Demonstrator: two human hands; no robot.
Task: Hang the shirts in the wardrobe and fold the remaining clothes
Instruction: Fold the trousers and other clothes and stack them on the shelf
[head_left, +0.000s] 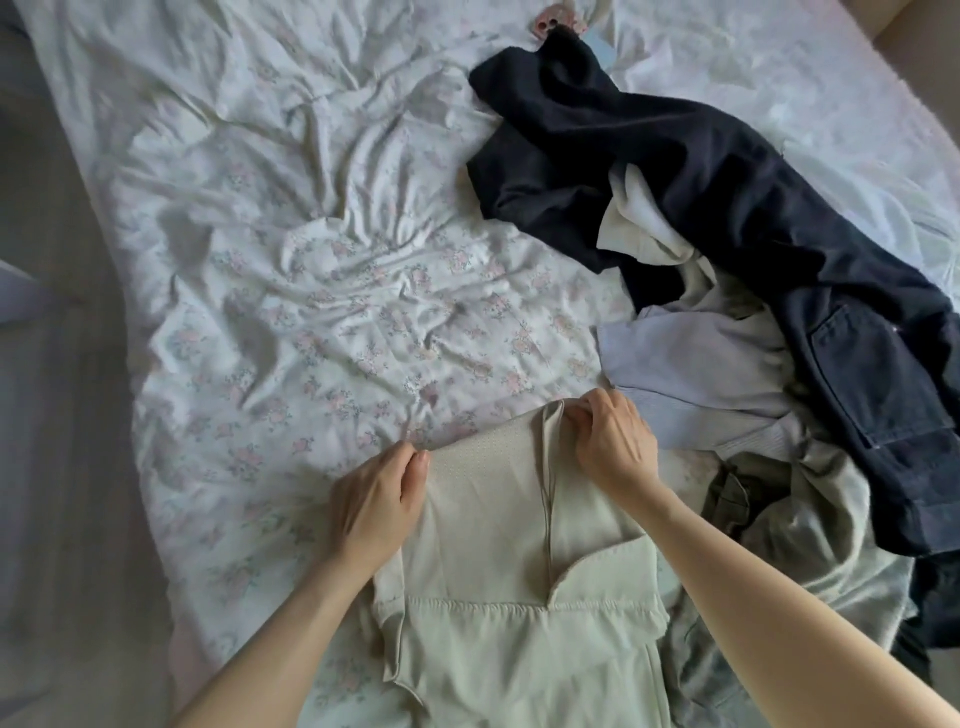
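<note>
Head view: dark jeans (737, 208) drape the clothes pile (727, 374) beside the beige garment (498, 545).

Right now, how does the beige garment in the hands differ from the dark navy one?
The beige garment lies spread flat near the person; the dark navy garment sprawls crumpled farther off. Left hand and right hand pinch the beige one's top edge; nothing touches the navy one. Both lie on the floral sheet.

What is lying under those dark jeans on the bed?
Under the dark jeans a cream garment and a pale lilac one poke out. How far they run beneath, and whether more lies hidden, cannot be seen.
</note>
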